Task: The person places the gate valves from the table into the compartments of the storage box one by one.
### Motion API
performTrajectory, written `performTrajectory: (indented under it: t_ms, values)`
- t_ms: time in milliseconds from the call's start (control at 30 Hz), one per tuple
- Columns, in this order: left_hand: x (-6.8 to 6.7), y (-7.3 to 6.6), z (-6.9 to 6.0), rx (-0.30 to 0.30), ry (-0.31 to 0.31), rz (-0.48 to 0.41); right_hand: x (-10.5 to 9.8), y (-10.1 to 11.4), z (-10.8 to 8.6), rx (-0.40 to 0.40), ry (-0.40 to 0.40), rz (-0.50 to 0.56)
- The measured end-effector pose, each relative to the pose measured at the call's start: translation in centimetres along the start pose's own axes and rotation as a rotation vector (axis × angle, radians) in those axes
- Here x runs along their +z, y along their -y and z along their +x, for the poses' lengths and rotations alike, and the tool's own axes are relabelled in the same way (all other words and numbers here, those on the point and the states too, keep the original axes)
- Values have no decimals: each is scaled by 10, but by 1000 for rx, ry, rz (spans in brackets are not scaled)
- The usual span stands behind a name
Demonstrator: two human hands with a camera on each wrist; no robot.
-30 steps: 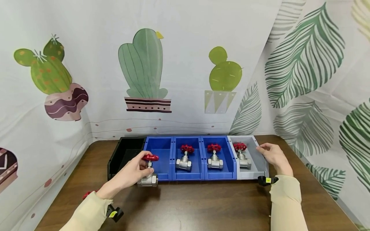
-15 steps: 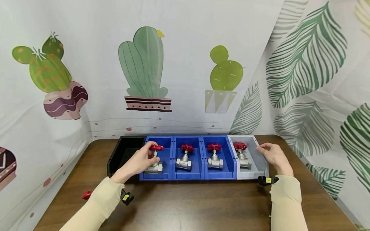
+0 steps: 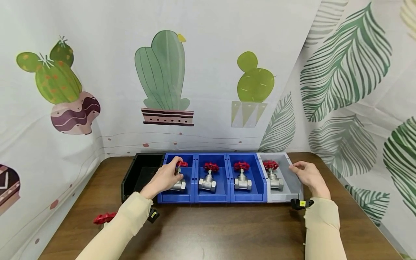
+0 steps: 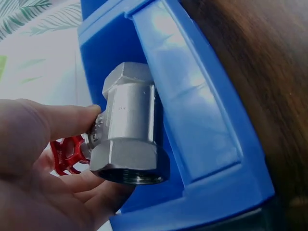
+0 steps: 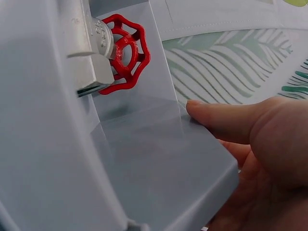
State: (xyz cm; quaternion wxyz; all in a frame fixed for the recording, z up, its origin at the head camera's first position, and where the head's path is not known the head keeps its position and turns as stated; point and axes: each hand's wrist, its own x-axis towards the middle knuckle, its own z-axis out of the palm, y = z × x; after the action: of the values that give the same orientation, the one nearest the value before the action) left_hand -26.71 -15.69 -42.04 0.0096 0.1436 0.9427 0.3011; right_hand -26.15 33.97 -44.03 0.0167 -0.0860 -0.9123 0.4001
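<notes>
In the head view, my left hand (image 3: 165,177) holds a silver gate valve (image 4: 129,113) with a red handwheel over the left blue bin (image 3: 177,199). The left wrist view shows the thumb on the valve's neck, the handwheel among the fingers and the metal body tilted inside the bin. My right hand (image 3: 308,176) grips the right side wall of the grey bin (image 3: 282,198), thumb on the rim and fingers outside. Inside that bin stands another gate valve (image 3: 275,181), its red handwheel (image 5: 127,55) clear in the right wrist view.
The middle blue bin (image 3: 212,198) and right blue bin (image 3: 248,198) each hold a gate valve. A black bin (image 3: 142,175) ends the row at the left. Another red-wheeled valve (image 3: 104,218) is on the wooden table, partly hidden by the left sleeve. A patterned cloth hangs behind.
My left hand has carried the gate valve from in front of the left blue bin up and rightward into it. The right hand has stayed at the grey bin's wall.
</notes>
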Motion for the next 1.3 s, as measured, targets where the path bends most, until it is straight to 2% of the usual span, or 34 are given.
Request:
performTrajectory:
  t_ms: [167, 333, 500, 633, 833, 967, 1167, 1300]
  values:
    - [9, 1, 8, 11, 13, 39, -4, 0, -2, 17, 16, -16]
    - [13, 2, 15, -21, 23, 58, -1, 3, -2, 7, 8, -18]
    - [15, 0, 20, -59, 54, 11, 0, 3, -3, 23, 11, -29]
    - [16, -1, 22, -128, 79, -35, 1, 3, -1, -5, -6, -36]
    - [19, 0, 24, -195, 84, -37, 2, 3, -1, -14, -34, -36]
    - [22, 1, 24, -230, 89, -80, 3, 3, -1, -15, -39, -35]
    - [24, 2, 25, -227, 83, -82, 2, 2, -1, -14, -41, -35]
    - [26, 3, 25, -246, 91, -89, 2, 1, -1, -23, -49, -39]
